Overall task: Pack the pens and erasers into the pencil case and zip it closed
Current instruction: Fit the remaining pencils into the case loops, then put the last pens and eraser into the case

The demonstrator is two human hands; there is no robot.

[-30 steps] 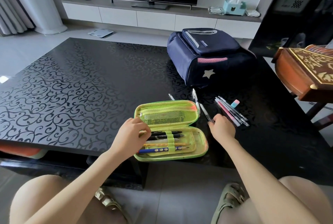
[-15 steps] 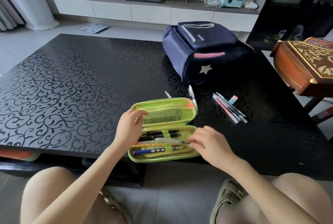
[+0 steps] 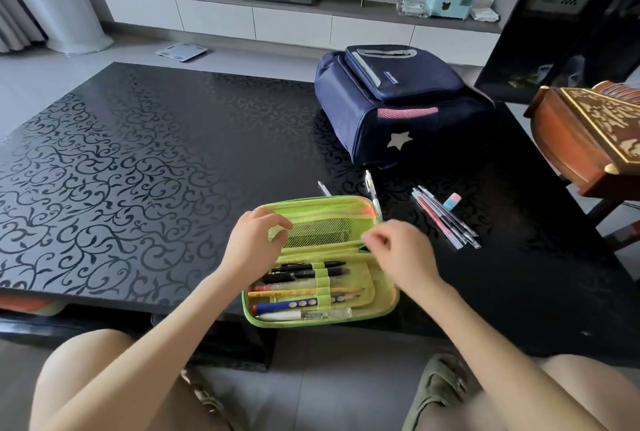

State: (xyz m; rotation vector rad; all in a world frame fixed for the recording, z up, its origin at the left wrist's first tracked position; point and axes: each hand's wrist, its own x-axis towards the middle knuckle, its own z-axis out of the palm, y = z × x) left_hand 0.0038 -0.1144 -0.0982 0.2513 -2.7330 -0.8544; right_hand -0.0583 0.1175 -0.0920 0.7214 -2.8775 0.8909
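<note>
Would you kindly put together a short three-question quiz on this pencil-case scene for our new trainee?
1. True or false: the green pencil case is zipped shut.
2. Which lies nearer the backpack: (a) the pink-and-blue eraser or (b) the left hand?
3. Fill in: the loose pens lie on the table to the ____ of the case.

Key: 1. False, it lies open. 2. (a). 3. Right.

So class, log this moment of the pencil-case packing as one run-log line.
pencil case: open, part filled | left hand: on lid | right hand: blurred, above case | pens, eraser: on table
</note>
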